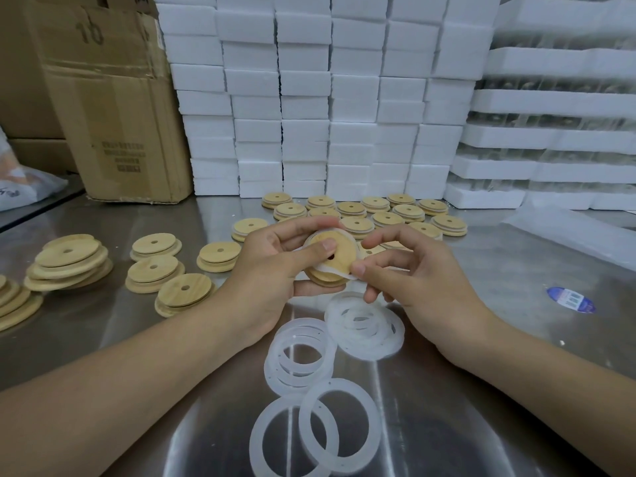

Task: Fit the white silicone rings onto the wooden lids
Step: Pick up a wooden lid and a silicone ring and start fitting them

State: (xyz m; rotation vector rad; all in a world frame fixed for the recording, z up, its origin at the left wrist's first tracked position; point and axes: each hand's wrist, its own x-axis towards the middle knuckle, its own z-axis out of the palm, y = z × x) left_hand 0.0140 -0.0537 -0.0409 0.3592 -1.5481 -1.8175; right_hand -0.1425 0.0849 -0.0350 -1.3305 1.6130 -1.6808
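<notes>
My left hand (275, 263) grips a round wooden lid (339, 259) with a centre hole, thumb pressed on its face near the hole. A white silicone ring (332, 270) is stretched partly around the lid's lower edge. My right hand (413, 270) pinches that ring at the lid's lower right between thumb and fingertips. Loose white rings lie on the steel table below my hands: a pile (364, 325), a second cluster (299, 356) and two overlapping ones (309, 432) near the front.
Bare wooden lids sit in stacks at the left (67, 263) and centre-left (155, 270). Lids with rings lie in rows behind my hands (378, 215). A cardboard box (113, 115) and white foam blocks (309, 98) stand at the back. A blue sticker (571, 299) lies at right.
</notes>
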